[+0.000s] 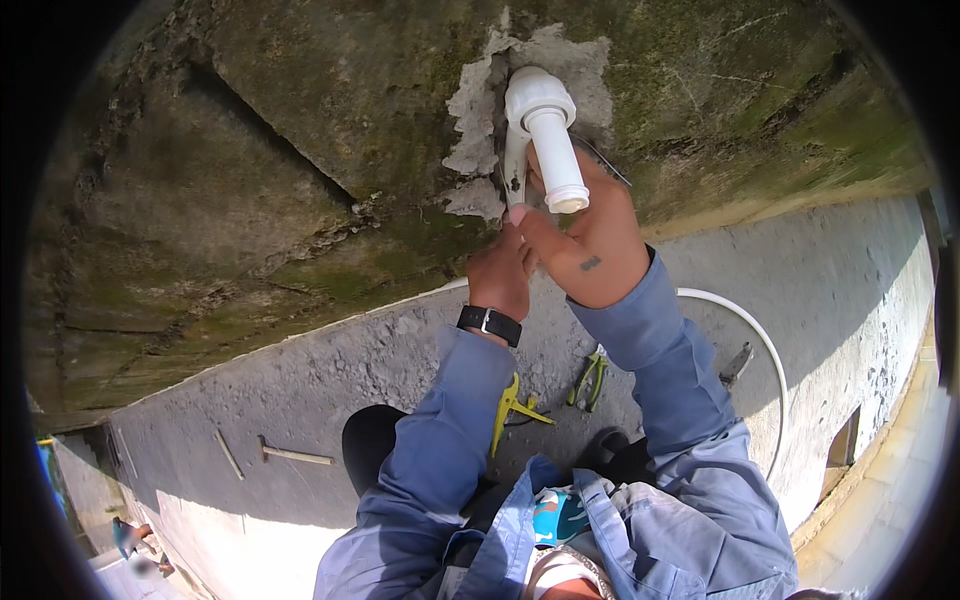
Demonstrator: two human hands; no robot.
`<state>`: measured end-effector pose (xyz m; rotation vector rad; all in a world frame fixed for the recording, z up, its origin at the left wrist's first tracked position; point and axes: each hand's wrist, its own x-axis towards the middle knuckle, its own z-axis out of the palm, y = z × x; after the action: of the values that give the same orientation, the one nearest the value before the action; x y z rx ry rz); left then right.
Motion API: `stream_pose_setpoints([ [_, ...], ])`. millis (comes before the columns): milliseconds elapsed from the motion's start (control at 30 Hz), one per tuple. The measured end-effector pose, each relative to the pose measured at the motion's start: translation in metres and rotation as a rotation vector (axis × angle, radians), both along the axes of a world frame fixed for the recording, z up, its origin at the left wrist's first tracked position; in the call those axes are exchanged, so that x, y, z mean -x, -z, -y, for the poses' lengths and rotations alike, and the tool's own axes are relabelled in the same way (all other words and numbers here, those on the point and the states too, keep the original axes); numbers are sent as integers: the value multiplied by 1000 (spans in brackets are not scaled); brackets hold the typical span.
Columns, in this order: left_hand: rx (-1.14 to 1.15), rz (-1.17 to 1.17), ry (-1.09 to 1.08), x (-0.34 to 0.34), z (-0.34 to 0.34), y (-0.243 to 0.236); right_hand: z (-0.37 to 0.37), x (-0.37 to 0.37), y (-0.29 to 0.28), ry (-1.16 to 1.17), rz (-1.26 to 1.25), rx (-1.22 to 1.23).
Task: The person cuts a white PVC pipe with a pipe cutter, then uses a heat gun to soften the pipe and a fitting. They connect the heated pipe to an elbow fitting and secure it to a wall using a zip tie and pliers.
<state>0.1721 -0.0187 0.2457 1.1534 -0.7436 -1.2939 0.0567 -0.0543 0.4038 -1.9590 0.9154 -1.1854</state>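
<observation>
Mossy concrete wall [300, 150] | white plastic pipe stub [552, 150]: light, rigid, smooth | my right hand [590, 245] curled beside it | my left hand [500, 275] fisted below | grip barrel.

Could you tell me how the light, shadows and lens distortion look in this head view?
Head view: hard sunlight whitens the white pipe and the right hand; the left hand sits partly in shade; the mossy wall is dimmer; the concrete ledge shows sunlit and shaded patches; fisheye bends the ledge edge and blackens the corners; the bottom-left corner looks blurred.
</observation>
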Motion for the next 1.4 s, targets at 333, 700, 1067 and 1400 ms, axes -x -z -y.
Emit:
stream_pose_setpoints([
  [333, -166, -341, -299, 28, 16, -31, -5, 7, 6, 86, -188, 136],
  [700, -258, -520, -392, 32, 22, -42, -21, 14, 8, 597, -545, 504],
  [1067, -244, -147, -137, 16, 18, -37, -28, -22, 28, 664, -587, 312],
  [1400, -122, -132, -247, 26, 18, -28, -20, -38, 57, 632, -452, 260],
])
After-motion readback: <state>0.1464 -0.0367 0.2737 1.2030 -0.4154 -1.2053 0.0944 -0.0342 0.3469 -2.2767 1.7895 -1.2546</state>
